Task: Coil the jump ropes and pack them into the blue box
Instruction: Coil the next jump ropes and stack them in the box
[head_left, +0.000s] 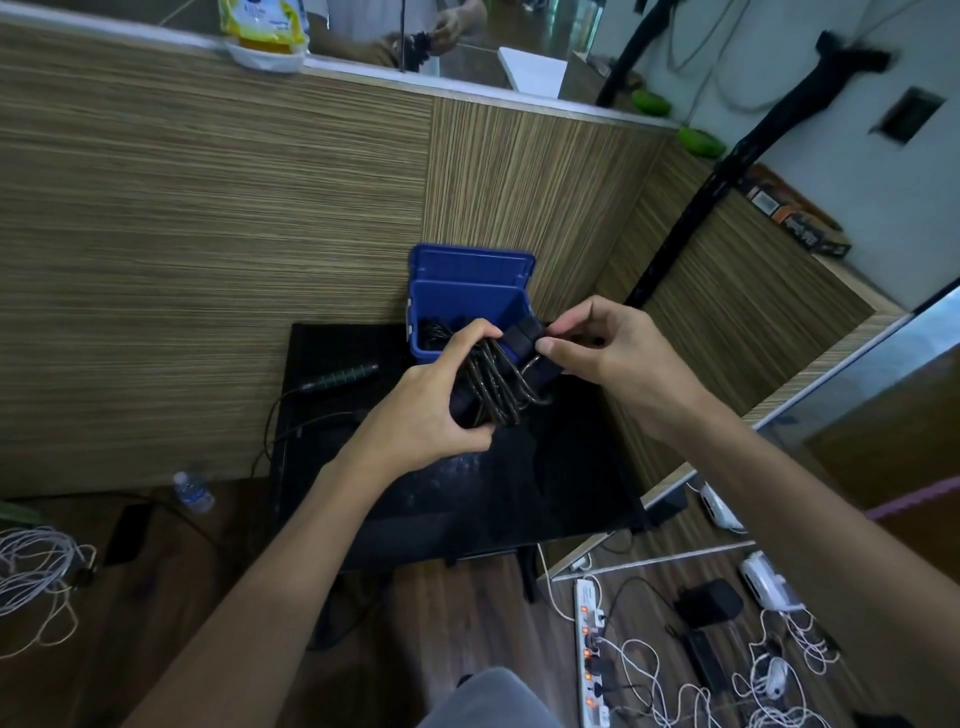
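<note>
Two hands meet over the black desk (467, 499) in my head view, both busy with one coiled jump rope (498, 387) held just in front of the blue box (470, 296). The box sits at the far edge of the desk against the wood-grain wall, lid up, with dark rope already lying inside it.

My worry is the coil itself. I judge that if either grip slackens before the bundle is secured, the loops will spring apart and I must wind again. The black handles (524, 338) at the far end could also catch on the box rim when I lower the bundle, since the box looks partly filled. A second risk lies to the left: another jump rope handle (345, 375) lies on the desk with its cord trailing over the near-left edge, and a careless sweep of my forearm could drag it to the floor.

My left hand (431, 400) has its fingers (475, 332) curled tightly round the near part of the coil, thumb underneath, gripping the loops together. My right hand (597, 348) is nearly closed, its fingertips pinching the black handles at the coil's far end.
</note>
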